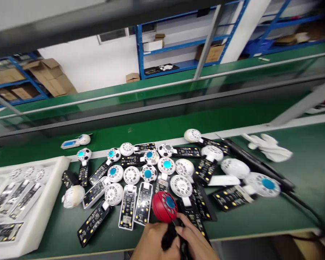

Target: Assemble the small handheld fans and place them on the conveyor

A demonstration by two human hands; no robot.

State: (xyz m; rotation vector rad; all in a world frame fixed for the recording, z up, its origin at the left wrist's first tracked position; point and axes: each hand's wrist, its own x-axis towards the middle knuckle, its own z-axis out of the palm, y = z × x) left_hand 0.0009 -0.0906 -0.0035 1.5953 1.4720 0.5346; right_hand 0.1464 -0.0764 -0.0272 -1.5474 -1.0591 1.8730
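Note:
A device with a red ball-shaped head [162, 207] and a blue disc on it is held at the table's front edge. Its black lower part sits between my hands. My left hand [153, 242] is closed around that part from the left, with something black and blurred at its fingers. From the right, my right hand [193, 236] grips the same device, its fingertips just under the red head. Around them lie several similar units with white round heads, such as a white head [181, 186] on a black circuit board [193, 216] beside my right hand.
A white foam tray [47, 206] with more units stands at the left. A black pen-like tool with a cord [260, 166] lies at the right, near white gloves [271, 146]. Behind the table runs a green conveyor belt [151, 130]; a grey bar crosses above.

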